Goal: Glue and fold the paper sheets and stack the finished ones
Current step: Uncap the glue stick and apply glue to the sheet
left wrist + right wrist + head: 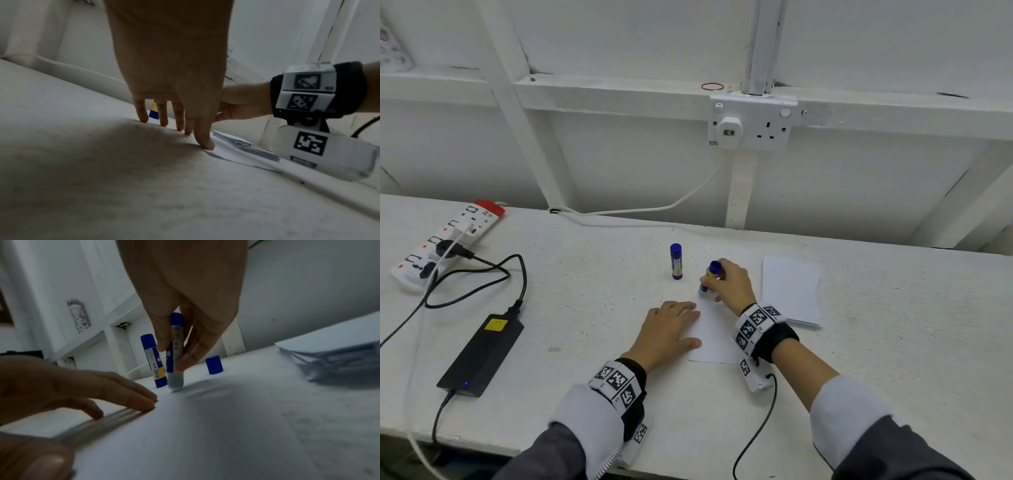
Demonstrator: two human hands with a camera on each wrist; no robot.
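A white paper sheet [714, 337] lies on the bench in front of me. My left hand [671, 329] lies flat, its straight fingers [202, 138] pressing the sheet's left edge. My right hand [729, 281] grips an uncapped blue glue stick [175, 350], whose white tip touches the sheet's far left corner. Its blue cap [214, 364] stands on the bench just beyond. A second, capped glue stick [676, 261] stands upright farther left. A stack of white sheets [791, 289] lies to the right of my right hand.
A black power adapter [481, 354] with its cables lies at the left, and a white power strip [445, 240] sits at the far left. A wall socket [751, 125] hangs above the bench's back edge. The white bench [893, 359] extends to the right.
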